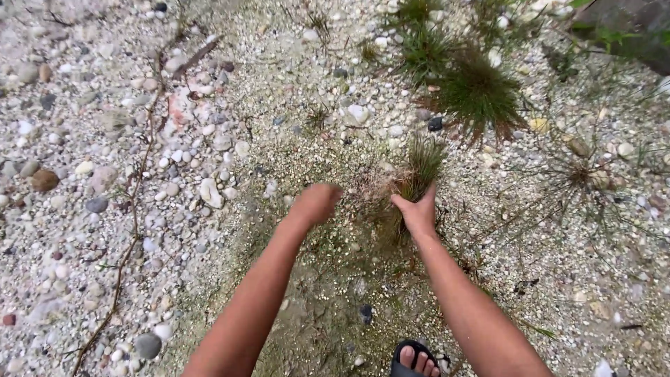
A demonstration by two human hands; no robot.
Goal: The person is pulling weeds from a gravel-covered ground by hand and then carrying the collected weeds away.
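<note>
At the bottom edge of the view, a foot in a dark sandal (417, 359) stands on damp, sandy ground (328, 307), with a small dark stone (366, 313) just ahead of it. Both bare forearms reach forward and downward from there.

Further on, the right hand (417, 211) is closed around the base of a grass tuft (419, 171), thumb on one side and fingers wrapped behind, so the green blades stand up out of the fist and fan slightly above it. Dry, brownish stalks spread from the tuft's left side, toward the other hand. The left hand (317, 202) hangs just beside that tuft, to its left, curled into a loose fist with knuckles facing down; it is blurred, and I cannot tell whether it holds anything or touches the grass.

Left of the arms, a long thin twig (132, 230) runs over a wide bed of pale pebbles (84, 167), white, grey and brown, some reddish.

Beyond the hands, a bigger grass clump (477, 94) with rusty lower blades grows among the pebbles, another smaller clump (422, 45) behind it. To the right lies a flat, dried, star-shaped plant (579, 171). At the far top right corner a dark rock (628, 28) shows, with green leaves at its edge.
</note>
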